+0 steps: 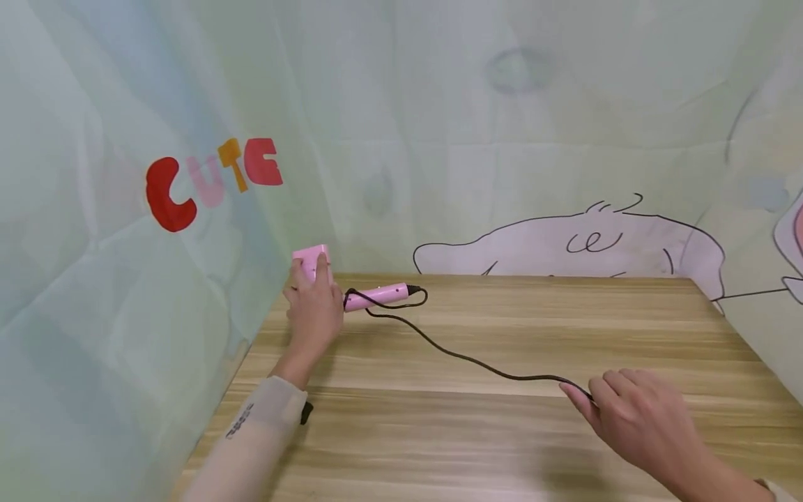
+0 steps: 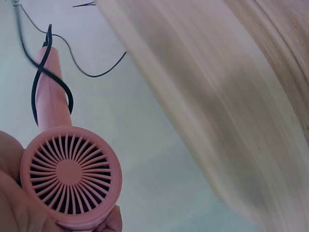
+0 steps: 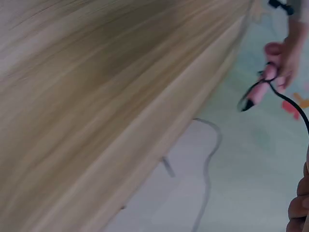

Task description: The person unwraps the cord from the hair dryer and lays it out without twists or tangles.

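Observation:
A pink hair dryer (image 1: 376, 297) is near the far left corner of the wooden table. My left hand (image 1: 314, 303) grips it round its head, and the round slotted grille (image 2: 70, 173) faces the left wrist camera. The dryer's handle (image 2: 52, 92) points to the right in the head view, with the black cord (image 1: 464, 358) looped about it. From there the cord runs across the table to my right hand (image 1: 646, 418), which holds it between thumb and curled fingers at the front right. The cord's far end is hidden.
The wooden table (image 1: 439, 418) has its back edge against a pale green curtain (image 1: 389, 139) printed with a cartoon outline. Another curtain wall stands close on the left, with colourful letters (image 1: 169, 195) printed on it.

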### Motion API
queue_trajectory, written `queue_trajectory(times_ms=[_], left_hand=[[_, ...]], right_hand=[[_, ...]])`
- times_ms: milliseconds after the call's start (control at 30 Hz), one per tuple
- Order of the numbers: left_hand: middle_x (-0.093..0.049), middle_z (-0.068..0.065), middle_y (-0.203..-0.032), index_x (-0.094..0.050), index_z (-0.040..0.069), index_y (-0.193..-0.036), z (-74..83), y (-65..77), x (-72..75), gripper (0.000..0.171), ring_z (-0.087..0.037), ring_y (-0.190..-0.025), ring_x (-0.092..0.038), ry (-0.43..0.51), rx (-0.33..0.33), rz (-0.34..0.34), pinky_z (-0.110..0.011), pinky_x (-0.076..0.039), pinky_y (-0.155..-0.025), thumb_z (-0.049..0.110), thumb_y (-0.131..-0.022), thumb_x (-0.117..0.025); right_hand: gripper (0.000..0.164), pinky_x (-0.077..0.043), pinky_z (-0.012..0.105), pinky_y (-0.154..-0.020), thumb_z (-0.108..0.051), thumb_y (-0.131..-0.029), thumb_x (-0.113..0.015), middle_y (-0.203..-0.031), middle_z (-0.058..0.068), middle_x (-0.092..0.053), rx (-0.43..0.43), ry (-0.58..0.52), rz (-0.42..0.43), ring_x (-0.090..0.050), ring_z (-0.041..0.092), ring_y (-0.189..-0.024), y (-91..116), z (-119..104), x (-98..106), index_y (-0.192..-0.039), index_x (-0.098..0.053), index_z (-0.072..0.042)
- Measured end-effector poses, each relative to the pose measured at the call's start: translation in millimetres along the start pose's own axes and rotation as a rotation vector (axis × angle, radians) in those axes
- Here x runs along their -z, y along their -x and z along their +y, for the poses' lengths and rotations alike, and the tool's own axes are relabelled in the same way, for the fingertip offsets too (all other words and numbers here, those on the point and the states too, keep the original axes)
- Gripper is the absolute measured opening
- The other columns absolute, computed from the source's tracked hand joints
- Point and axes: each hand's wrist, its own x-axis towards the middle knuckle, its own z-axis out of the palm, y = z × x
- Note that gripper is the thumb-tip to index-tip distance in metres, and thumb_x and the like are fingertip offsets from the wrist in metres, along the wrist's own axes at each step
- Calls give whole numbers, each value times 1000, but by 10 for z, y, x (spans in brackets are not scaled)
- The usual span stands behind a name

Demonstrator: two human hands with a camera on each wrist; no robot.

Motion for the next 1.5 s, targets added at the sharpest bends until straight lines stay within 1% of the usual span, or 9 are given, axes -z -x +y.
queue_trajectory(times_ms=[133, 300, 433, 533, 667, 733, 967, 1267, 1500], left_hand=[[-8, -23, -163, -24, 22, -163, 1, 75, 90, 63, -55, -107, -42, 12, -21, 28, -59, -49, -63, 26, -104, -47], [-14, -26, -160, -28, 19, -162, 130, 267, 254, 61, -56, -105, -44, 30, -127, 60, -58, -51, -69, 24, -104, -50], [-18, -28, -159, -31, 14, -160, 293, 464, 376, 62, -57, -108, -46, 59, -258, 74, -60, -49, -79, 19, -103, -53], [-24, -28, -157, -35, 15, -159, 384, 618, 415, 63, -54, -103, -50, 42, -341, 89, -58, -49, -77, 16, -100, -57], [-28, -28, -154, -40, 16, -157, 455, 834, 358, 63, -49, -98, -54, 11, -408, 77, -54, -51, -75, 15, -98, -61], [-29, -28, -154, -41, 16, -156, 471, 928, 290, 61, -47, -95, -54, 4, -420, 54, -51, -52, -73, 16, -98, -60], [-30, -24, -155, -44, 18, -155, 467, 1086, 39, 59, -41, -91, -54, -6, -362, -47, -44, -52, -64, 18, -99, -62], [-29, -27, -155, -42, 17, -155, 430, 904, -175, 57, -41, -87, -53, -44, -323, -111, -39, -51, -58, 20, -101, -60], [-25, -31, -155, -38, 13, -157, 427, 626, -309, 59, -46, -95, -50, -13, -258, -117, -45, -50, -72, 20, -102, -57]], right_hand=[[63, -6, 20, -42, -47, -108, -35, -52, -9, -12, -21, 68, -111, -8, 4, -47, 303, 257, -269, -55, -19, -18], [65, -12, 28, -32, -52, -109, -22, -49, -10, -13, -130, 112, -314, -14, 7, -39, 642, 695, -588, -53, -18, -20], [66, -15, 30, -33, -45, -109, -37, -48, -10, -14, -213, 99, -481, -17, 10, -42, 705, 968, -754, -50, -19, -21], [66, -14, 29, -37, -40, -109, -39, -51, -10, -11, -215, 122, -522, -14, 10, -45, 645, 1128, -866, -49, -19, -21], [68, -12, 29, -38, -48, -111, -13, -51, -9, -11, -205, 183, -453, -14, 11, -46, 483, 1315, -993, -48, -17, -20], [69, -13, 29, -38, -50, -110, -9, -49, -6, -13, -189, 214, -391, -15, 12, -44, 371, 1382, -1020, -49, -16, -18], [65, -18, 36, -46, -43, -107, -40, -51, 4, -21, -205, 259, -178, -22, 24, -46, -79, 1433, -1003, -55, -19, -11], [63, -30, 61, -70, -47, -103, -47, -69, 23, -39, -304, 205, -49, -40, 48, -73, -455, 1087, -844, -65, -34, 2], [65, -25, 49, -53, -51, -103, -46, -61, 15, -31, -202, 157, 104, -36, 43, -60, -548, 677, -608, -64, -30, -3]])
